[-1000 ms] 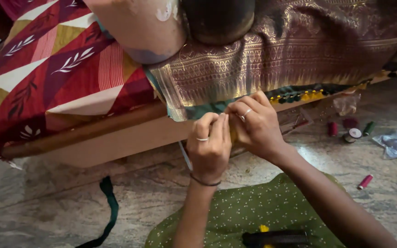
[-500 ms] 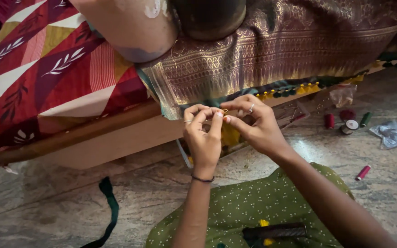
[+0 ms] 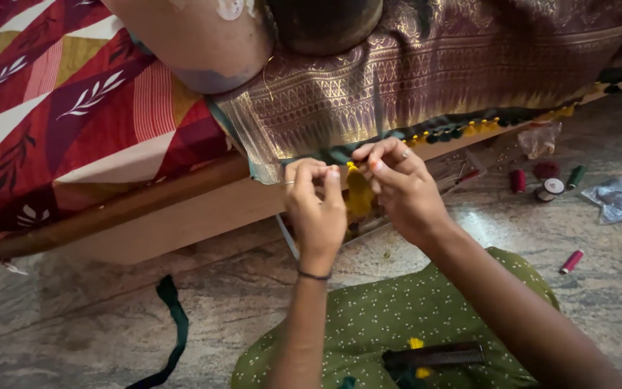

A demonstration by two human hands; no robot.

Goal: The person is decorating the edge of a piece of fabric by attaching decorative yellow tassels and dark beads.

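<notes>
At nine o'clock a red patterned sheet covers the bed, its wooden rail slanting up toward three o'clock; a dark green strip lies on the stone floor below. Over the bed edge hangs a brown-and-gold cloth, and its hem runs left to right, rising a little toward two o'clock, lined with small yellow and green tassels. Both hands meet at that hem near the centre. The left hand is narrow, fingertips pinched on the hem at twelve o'clock from its wrist. The right hand is also narrow, pinching the top of a yellow tassel that hangs down between the two hands — nearer the right one, its long axis about vertical. The finished row lies to the right of the hands; bare hem lies left. On the green lap rests a dark comb. At three o'clock thread spools and a plastic bag sit on the floor — well apart from the hands.
</notes>
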